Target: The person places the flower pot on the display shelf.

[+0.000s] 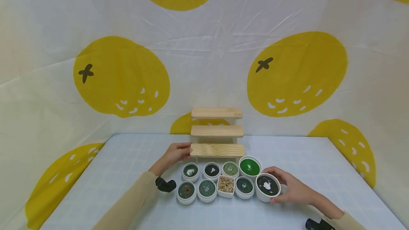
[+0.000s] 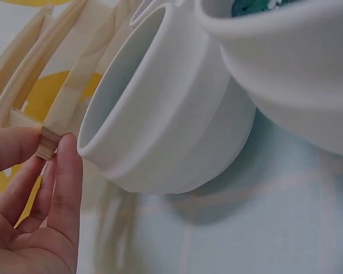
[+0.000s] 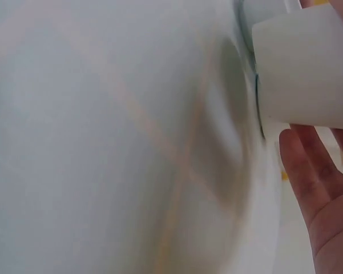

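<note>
My left hand [image 1: 172,157] pinches the left end of the lowest plank of a three-step wooden display stand [image 1: 217,151]. In the left wrist view, the thumb and fingers [image 2: 65,188] meet around the plank's corner. At the right end of a group of cups, my right hand [image 1: 293,189] grips a round white cup [image 1: 267,187] with a dark surface and a white patch inside. The right wrist view shows this cup's smooth side [image 3: 308,68], with the fingers curved around it. A white cup with a bright green surface [image 1: 250,167] stands just behind.
Several smaller white cups with dark or green surfaces, such as one at the front left [image 1: 186,191], stand in two rows before the stand. Among them is a square white dish [image 1: 225,186] of beige bits. A white cloth with yellow fruit prints [image 1: 207,63] hangs behind the table [image 1: 127,173].
</note>
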`<state>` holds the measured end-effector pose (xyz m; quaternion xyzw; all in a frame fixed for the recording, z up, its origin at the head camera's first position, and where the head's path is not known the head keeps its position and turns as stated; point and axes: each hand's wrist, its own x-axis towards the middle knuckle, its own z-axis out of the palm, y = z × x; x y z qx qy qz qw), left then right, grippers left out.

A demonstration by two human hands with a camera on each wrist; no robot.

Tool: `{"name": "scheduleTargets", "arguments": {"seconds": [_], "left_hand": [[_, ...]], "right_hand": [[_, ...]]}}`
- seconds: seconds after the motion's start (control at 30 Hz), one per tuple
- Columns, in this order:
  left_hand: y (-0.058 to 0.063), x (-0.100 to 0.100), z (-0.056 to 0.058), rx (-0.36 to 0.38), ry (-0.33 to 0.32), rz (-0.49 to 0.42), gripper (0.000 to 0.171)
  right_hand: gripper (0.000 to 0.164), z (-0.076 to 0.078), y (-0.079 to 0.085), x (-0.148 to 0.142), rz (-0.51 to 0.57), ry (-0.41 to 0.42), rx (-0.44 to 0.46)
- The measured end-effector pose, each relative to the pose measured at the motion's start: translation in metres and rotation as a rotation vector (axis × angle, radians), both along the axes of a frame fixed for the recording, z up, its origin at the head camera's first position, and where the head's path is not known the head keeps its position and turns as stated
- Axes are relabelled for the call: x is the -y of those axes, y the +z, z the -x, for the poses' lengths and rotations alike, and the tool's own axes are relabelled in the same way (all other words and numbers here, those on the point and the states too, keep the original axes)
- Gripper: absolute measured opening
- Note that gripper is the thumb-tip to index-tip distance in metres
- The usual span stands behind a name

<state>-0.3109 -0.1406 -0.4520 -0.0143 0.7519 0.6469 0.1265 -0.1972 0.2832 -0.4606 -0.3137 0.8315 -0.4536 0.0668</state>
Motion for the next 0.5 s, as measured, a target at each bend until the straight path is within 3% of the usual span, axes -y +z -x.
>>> {"name": "scheduleTargets", "arguments": {"seconds": [0.5], "left_hand": [[0.001,0.001,0.0,-0.002,0.004,0.003,0.042]], "right_hand": [[0.069,-0.005,0.024,0.005,0.007,-0.071,-0.115]]}}
